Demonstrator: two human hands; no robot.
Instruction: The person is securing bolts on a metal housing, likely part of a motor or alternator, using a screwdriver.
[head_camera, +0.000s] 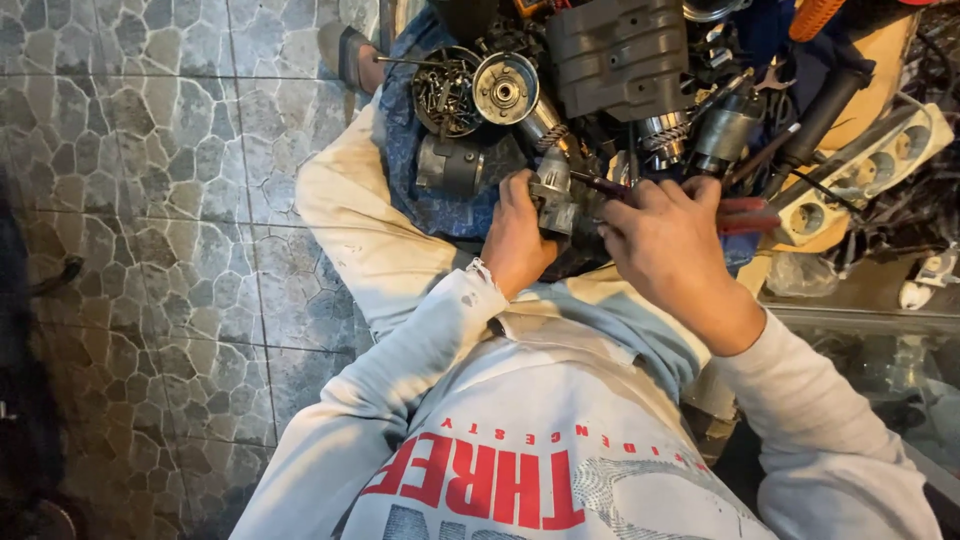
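Note:
My left hand (515, 238) grips a small grey metal machine part (553, 196) over my lap. My right hand (665, 240) holds a red-handled tool (738, 214), likely pliers, whose dark tip (598, 185) points left at that part. Both hands sit close together above a blue cloth (425, 195) spread on my knee. Pale sleeves cover both arms.
A heap of dismantled power-tool pieces lies ahead: a round tin of screws (445, 90), a grey gear disc (506, 88), a dark plastic housing (620, 55), a motor cylinder (448, 165). A white power strip (870, 165) is at right, a glass surface (880, 350) below it, stone-pattern floor tiles (150, 200) at left.

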